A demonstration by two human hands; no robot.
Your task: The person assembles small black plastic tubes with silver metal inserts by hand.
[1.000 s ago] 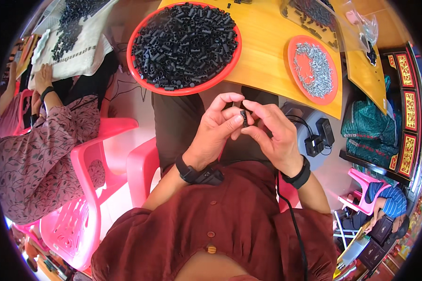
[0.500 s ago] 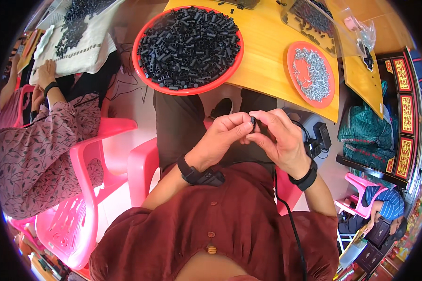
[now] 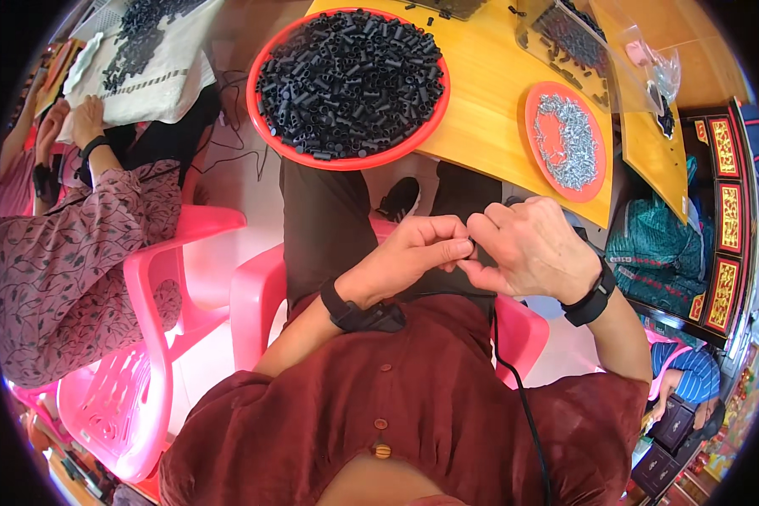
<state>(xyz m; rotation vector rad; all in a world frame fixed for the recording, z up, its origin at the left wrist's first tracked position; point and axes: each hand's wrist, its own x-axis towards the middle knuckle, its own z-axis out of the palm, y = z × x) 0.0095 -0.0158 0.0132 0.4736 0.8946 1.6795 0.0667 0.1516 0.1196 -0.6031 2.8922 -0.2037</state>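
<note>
Above my lap both hands meet at the fingertips. My left hand [image 3: 417,253] is closed in a pinch, thumb pressed against the bent index finger, on a small black plastic tube [image 3: 473,250]; only a dark sliver of it shows. Against it, my right hand [image 3: 531,253] has its thumb and fingers drawn together, its back turned up. What the right fingertips grip is hidden. Beyond the hands, a red round basin [image 3: 261,139] heaped with small black tubes [image 3: 350,84] sits at the table's edge. To its right, small silvery metal pieces [image 3: 575,148] lie on an orange-red plate [image 3: 541,160].
The yellow wooden table [image 3: 481,101] carries a clear plastic bin [image 3: 557,63] of black parts. A pink chair [image 3: 143,337] stands at my left, beside a person in a patterned top [image 3: 84,261]. A black cable [image 3: 523,396] runs down my right side.
My right hand has rolled over so its back faces up, with its wrist shifted right. The black tube, plainer before, is now mostly covered by fingers.
</note>
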